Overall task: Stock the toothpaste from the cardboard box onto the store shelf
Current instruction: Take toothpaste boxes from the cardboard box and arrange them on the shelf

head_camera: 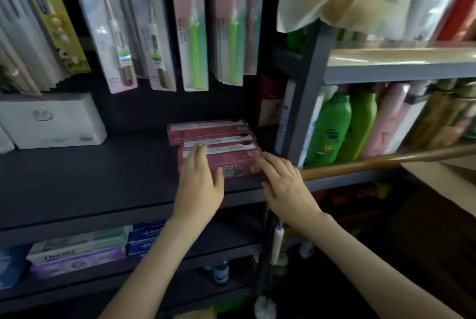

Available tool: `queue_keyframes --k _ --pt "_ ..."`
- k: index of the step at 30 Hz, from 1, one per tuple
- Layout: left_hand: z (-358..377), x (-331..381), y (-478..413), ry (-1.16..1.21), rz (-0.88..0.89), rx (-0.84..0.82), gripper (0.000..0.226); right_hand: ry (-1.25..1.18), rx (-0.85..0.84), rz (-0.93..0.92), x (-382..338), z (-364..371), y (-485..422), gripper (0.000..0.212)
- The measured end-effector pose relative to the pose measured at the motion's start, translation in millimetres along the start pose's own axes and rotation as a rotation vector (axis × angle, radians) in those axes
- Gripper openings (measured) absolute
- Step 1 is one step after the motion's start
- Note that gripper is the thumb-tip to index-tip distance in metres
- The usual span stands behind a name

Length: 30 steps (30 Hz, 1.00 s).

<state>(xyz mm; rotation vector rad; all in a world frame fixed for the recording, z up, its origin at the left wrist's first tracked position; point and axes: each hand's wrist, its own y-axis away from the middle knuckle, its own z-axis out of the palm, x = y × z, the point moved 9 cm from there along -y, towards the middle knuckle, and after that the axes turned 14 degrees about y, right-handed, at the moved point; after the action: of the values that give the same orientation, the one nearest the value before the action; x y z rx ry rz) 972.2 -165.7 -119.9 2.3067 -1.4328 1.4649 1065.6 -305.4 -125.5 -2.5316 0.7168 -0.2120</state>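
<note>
Dark store shelf — red toothpaste boxes, toothbrushes hanging above.

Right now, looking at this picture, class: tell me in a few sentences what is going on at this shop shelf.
A person is arranging three long red cardboard toothpaste cartons on the dark grey shelf board. The left hand lies on the front carton with its fingers straight, and the right hand touches that carton's right end. The other two lie in a row behind it, under hanging toothbrush packs.
</note>
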Motion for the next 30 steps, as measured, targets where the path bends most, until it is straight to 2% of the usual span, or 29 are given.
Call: queue_keyframes --k 3,7,16,23,26,30 --pt "37 89 36 0.014 0.197 -0.111 0.051 0.056 0.037 -0.023 31 -56 42 0.050" --pt "110 193 74 0.045 0.345 -0.274 0.050 0.182 0.099 0.026 105 -137 110 0.051" --pt "289 395 158 -0.037 0.449 -0.438 0.058 0.428 0.095 0.090 296 -273 286 0.058" --pt "416 455 174 -0.205 0.397 -0.692 0.071 0.510 0.010 0.172 433 -290 359 0.064" --pt "463 456 173 -0.226 0.400 -0.741 0.077 0.484 -0.002 0.187 469 -271 367 0.058" --pt "528 442 153 -0.390 0.360 -0.780 0.091 0.436 -0.106 0.165 519 -222 365 0.066"
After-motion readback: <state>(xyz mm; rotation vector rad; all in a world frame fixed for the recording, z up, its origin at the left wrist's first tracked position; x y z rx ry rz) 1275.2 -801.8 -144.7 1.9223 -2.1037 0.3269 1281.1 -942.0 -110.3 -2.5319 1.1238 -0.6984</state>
